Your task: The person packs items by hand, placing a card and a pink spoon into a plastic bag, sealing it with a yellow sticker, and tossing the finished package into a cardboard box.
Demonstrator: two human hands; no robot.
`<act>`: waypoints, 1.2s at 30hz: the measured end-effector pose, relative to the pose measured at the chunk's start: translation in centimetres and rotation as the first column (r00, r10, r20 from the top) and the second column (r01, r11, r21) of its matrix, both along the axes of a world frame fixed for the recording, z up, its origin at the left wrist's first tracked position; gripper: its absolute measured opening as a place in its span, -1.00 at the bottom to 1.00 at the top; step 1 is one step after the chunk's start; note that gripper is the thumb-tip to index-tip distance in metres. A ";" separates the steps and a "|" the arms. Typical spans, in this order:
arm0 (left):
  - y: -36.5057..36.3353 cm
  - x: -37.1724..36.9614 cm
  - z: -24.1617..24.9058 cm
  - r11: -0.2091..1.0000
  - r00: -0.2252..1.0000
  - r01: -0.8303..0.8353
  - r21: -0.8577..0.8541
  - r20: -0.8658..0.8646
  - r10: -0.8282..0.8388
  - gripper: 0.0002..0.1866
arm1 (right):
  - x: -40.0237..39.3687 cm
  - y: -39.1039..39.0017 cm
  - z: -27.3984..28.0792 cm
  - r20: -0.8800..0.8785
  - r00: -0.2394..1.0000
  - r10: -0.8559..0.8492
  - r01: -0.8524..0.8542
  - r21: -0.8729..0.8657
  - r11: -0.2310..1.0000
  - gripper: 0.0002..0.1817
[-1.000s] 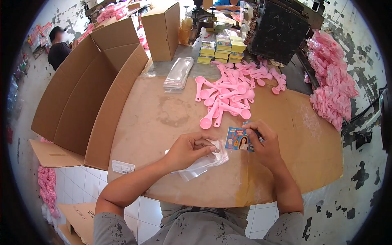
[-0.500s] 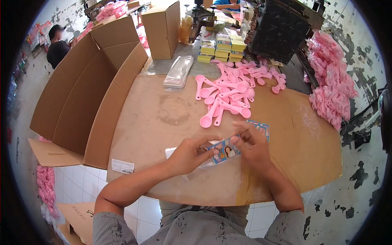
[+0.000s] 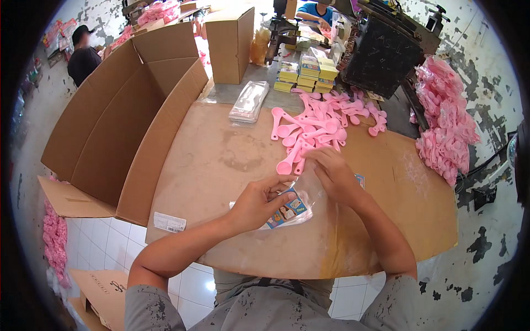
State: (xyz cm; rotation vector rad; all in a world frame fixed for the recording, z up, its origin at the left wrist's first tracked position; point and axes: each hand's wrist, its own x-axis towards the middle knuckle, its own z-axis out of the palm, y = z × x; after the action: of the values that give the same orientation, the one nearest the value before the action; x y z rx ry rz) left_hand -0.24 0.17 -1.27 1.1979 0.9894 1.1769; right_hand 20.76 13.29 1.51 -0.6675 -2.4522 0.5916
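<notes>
My left hand is closed on a clear plastic bag with a blue printed card in it, over the cardboard-covered table. My right hand reaches to the near edge of a pile of pink spoons, its fingers bent against a spoon there. Whether those fingers grip the spoon is hard to make out. Part of another blue card shows beside my right wrist. More clear bags lie under my left hand.
A large open carton stands at the left. Flat clear bags, stacked cards and a black machine box are at the back. Bagged pink spoons hang at the right. Two people are farther off.
My right hand has left the card and moved up to the spoon pile. The bag with the card stays in my left hand, now tilted more steeply. The view has shifted slightly.
</notes>
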 end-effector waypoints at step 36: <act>-0.3 -0.1 0.8 0.990 0.976 0.109 -0.089 -0.179 -0.124 -0.73 | 1.8 -4.0 4.4 -0.012 0.985 0.170 -0.168 -0.224 0.960 -0.65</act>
State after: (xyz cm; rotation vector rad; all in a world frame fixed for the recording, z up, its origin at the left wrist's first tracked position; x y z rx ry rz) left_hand -0.35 -0.17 -0.49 1.3009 1.0783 0.9384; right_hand 22.56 9.25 5.89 -0.5483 -2.4874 0.9461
